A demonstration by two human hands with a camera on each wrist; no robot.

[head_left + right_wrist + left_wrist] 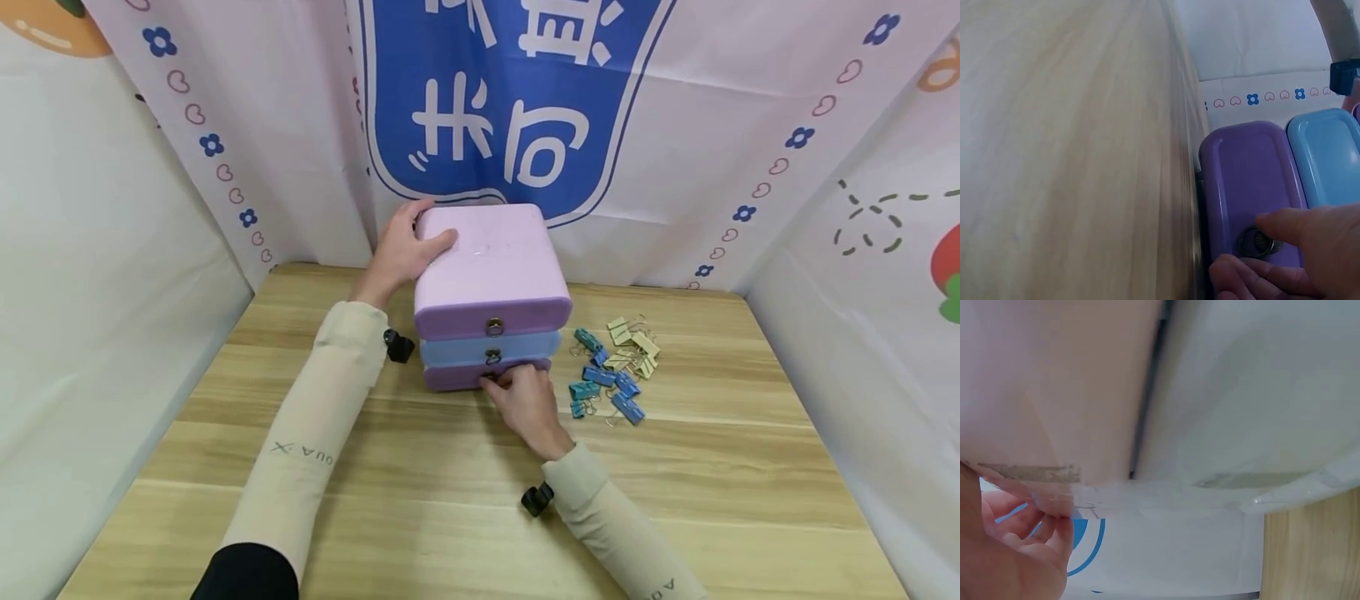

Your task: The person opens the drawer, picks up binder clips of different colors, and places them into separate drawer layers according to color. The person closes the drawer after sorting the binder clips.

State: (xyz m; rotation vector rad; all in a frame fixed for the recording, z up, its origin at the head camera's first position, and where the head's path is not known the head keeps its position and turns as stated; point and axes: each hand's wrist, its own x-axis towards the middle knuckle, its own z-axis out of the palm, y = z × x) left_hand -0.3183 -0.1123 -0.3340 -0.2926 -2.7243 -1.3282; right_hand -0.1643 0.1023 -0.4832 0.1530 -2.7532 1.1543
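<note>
A small three-drawer box (487, 250) with a pink top stands near the back of the table. My left hand (403, 250) grips its rear left corner, thumb on the top and fingers behind; in the left wrist view those fingers (1057, 540) curl at the box's edge. The middle drawer (450, 352) is blue, the top drawer (457, 322) and bottom drawer (450, 379) purple. At the bottom drawer's ring pull (1257, 244), my right hand (528, 404) has its thumb and curled fingers round the ring. All three drawers look closed.
Right of the box lies a loose group of binder clips: blue ones (627, 408), teal ones (585, 390) and pale yellow-green ones (645, 343). Printed cloth (675, 167) hangs behind the wooden table (420, 500), with white cloth (105, 208) at the sides.
</note>
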